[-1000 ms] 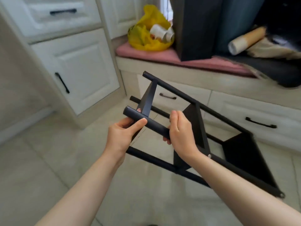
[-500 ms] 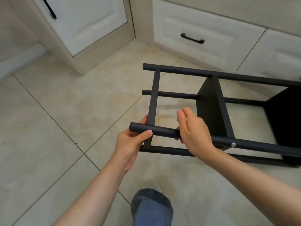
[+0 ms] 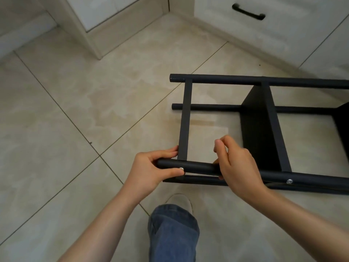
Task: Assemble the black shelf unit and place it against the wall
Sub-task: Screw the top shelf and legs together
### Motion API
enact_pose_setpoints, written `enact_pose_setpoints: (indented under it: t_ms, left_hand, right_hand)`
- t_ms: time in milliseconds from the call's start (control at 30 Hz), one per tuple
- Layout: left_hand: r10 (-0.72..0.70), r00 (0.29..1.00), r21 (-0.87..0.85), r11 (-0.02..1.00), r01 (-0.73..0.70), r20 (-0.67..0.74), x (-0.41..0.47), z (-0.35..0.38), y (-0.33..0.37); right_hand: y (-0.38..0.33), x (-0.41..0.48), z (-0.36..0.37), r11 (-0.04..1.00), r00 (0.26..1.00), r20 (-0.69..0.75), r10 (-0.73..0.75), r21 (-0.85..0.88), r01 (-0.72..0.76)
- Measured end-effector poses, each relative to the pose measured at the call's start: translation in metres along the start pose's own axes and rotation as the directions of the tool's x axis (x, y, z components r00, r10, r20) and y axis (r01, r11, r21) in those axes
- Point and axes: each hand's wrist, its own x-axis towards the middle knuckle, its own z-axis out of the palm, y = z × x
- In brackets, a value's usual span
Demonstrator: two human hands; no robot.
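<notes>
The black metal-tube shelf unit [image 3: 260, 129] lies on its side over the beige tiled floor [image 3: 94, 110], filling the view from centre out to 3 o'clock, its long poles running level and its flat black shelf panels standing on edge. Whether the lowest pole touches the tiles cannot be told. Both hands are on the nearest black round pole [image 3: 200, 167]. The left hand [image 3: 151, 171] wraps its end, fingers [image 3: 170, 150] curled over the top and thumb pressed just beside a small silver screw head [image 3: 181, 169]. The right hand [image 3: 238, 167], at its 3 o'clock, closes round the same pole with fingers [image 3: 222, 146] hooked over it. Two grips close together on one pole probably serve to steer the whole frame, either to tip it upright or to test that joint. A second silver screw [image 3: 289, 181] sits further along. White cabinet drawers [image 3: 226, 25] with a black bar handle [image 3: 248, 14] stand at 12 to 1 o'clock. A blue denim trouser leg [image 3: 172, 229] and light shoe [image 3: 179, 201] show at 6 o'clock.
</notes>
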Motion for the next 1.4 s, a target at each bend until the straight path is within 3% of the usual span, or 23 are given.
enact_pose_setpoints:
  t_ms: [133,233,367,500,667,733,833,1000,1267,1400]
  left_hand:
    - [0.015,0.996,0.325,0.945,-0.041,0.083,-0.012,-0.006,0.010]
    - [-0.053,0.965,0.649,0.749,-0.132,0.257,-0.012,-0.011,0.023]
    - [-0.253,0.881,0.795,0.574,-0.195,0.399,-0.004,-0.011,0.037]
    - [-0.364,0.813,0.771,0.618,-0.153,0.453,-0.001,-0.009,0.039]
    - [-0.349,0.808,0.726,0.674,-0.135,0.474,0.002,-0.009,0.036]
    - [-0.343,0.810,0.722,0.678,-0.138,0.477,0.004,-0.010,0.036]
    - [-0.340,0.819,0.744,0.651,-0.150,0.462,0.007,-0.013,0.035]
    - [-0.315,0.835,0.766,0.617,-0.181,0.451,0.013,-0.016,0.034]
    - [-0.225,0.874,0.777,0.585,-0.232,0.431,0.021,-0.026,0.033]
    - [-0.206,0.868,0.744,0.625,-0.239,0.452,0.022,-0.027,0.032]
  right_hand:
    - [0.002,-0.010,-0.002,0.999,0.996,0.081,0.047,-0.005,-0.047]
    - [0.005,-0.017,-0.002,0.998,0.988,0.141,0.063,-0.041,-0.057]
    - [0.009,-0.017,-0.006,0.995,0.973,0.219,0.076,-0.087,-0.058]
    - [0.010,-0.010,-0.010,0.994,0.950,0.301,0.086,-0.084,-0.064]
    - [0.004,0.007,-0.014,0.998,0.924,0.378,0.059,0.009,-0.067]
    - [-0.003,0.022,-0.017,1.000,0.939,0.344,-0.007,0.003,0.007]
    - [-0.015,0.069,-0.025,0.974,0.971,0.183,-0.154,-0.135,0.180]
    - [-0.029,0.162,-0.032,0.940,0.971,-0.012,-0.239,-0.251,0.229]
    - [-0.032,0.222,-0.016,0.815,0.883,0.029,-0.469,-0.371,0.445]
    - [-0.033,0.235,-0.023,0.843,0.888,0.138,-0.440,-0.279,0.461]
